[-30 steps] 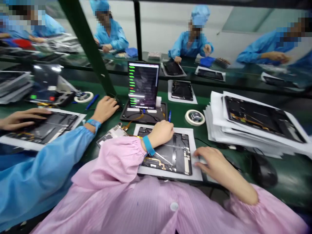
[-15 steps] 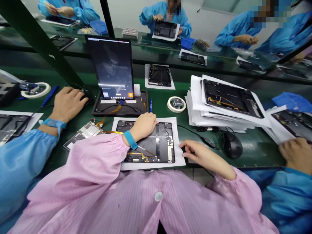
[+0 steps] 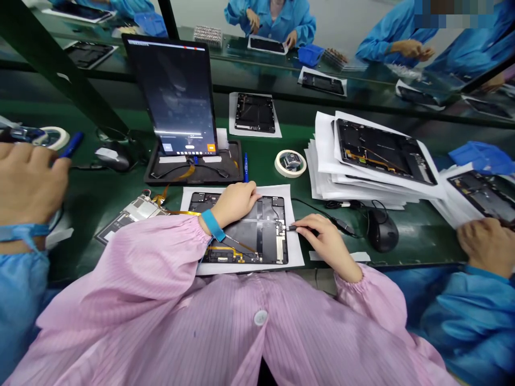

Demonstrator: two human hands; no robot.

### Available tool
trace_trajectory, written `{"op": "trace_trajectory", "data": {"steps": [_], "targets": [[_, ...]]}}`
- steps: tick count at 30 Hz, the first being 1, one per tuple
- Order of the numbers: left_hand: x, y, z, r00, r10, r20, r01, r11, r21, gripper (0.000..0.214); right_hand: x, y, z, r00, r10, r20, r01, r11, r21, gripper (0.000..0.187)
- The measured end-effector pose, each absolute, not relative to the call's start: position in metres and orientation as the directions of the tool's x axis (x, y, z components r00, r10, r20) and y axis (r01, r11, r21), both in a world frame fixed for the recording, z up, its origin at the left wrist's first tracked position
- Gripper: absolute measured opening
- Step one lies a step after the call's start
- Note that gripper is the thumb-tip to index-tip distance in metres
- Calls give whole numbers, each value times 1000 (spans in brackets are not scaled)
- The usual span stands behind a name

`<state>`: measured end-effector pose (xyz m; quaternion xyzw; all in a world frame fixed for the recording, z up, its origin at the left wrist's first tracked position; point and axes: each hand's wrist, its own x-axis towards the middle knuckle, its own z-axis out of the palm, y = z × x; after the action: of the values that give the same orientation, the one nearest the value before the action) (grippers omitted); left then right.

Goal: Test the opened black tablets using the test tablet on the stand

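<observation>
Pinches slim black plug (image 3: 291,228) in right hand (image 3: 321,234) at right edge of flat black tablet housing (image 3: 250,235), centre of frame; rests left hand (image 3: 235,203) atop, unclear whether gripping

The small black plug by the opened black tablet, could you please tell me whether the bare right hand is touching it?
Touching: the head view shows the bare right hand pinching the small black plug between thumb and forefinger.
</observation>
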<state>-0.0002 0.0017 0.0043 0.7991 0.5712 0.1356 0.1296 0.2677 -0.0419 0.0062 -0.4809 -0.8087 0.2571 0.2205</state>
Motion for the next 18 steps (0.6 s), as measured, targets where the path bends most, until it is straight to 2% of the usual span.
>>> {"op": "trace_trajectory", "data": {"steps": [4,11,15,18], "targets": [[0,1,2,295,952,84,869,-304,390,22,264,-44,0,-418,900,122,666,395,-633,15],[0,-3,6,246,958,148,796,-287,533,17,258,-49,-4,-379,916,132,609,354,-710,17],[0,-2,7,248,958,144,776,-285,562,21,259,-53,4,-431,889,154,626,417,-659,20],[0,0,6,294,953,79,784,-287,551,26,260,-57,5,-492,856,161,662,487,-570,23]]}}
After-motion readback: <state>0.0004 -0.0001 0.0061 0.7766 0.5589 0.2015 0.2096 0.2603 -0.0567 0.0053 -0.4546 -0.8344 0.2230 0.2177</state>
